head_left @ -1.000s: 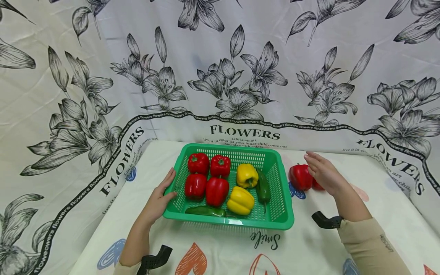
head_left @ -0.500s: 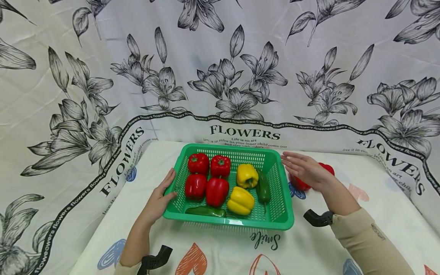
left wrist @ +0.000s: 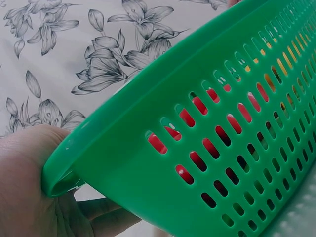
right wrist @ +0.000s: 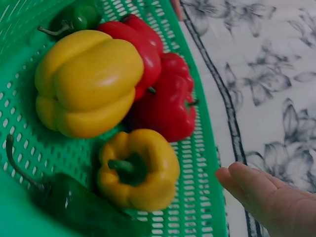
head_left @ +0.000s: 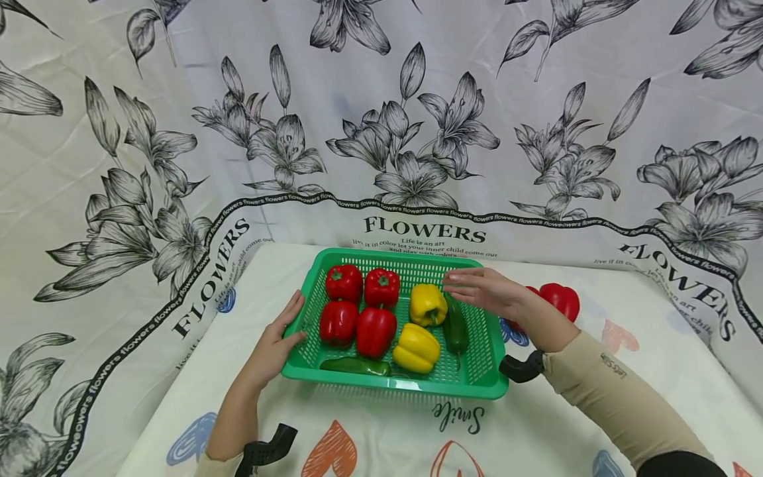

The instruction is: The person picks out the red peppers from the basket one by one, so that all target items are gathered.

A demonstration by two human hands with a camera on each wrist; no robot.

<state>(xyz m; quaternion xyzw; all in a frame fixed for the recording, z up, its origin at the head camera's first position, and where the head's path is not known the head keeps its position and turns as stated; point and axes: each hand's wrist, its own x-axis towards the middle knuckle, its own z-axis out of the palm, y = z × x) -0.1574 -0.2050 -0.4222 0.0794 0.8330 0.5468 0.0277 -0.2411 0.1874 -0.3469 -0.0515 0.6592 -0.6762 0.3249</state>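
Left hand [head_left: 275,343] pinches rim of green basket [head_left: 393,383], fingers partly hidden behind wall. Right hand [head_left: 490,291] above basket's right side, fingers straight, together. Red bell peppers [head_left: 561,300] beside basket, partly covered by right forearm [head_left: 550,326]. Heart-printed tablecloth [head_left: 536,421] beneath; flower-printed fabric [head_left: 256,26] behind.

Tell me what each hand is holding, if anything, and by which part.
The left hand grips the green perforated basket by the rim at its left end. The right hand holds nothing; its fingers are extended.

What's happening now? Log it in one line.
left hand: grips green basket; right hand: empty, above basket; inside: red bell peppers, yellow bell peppers, green chilies
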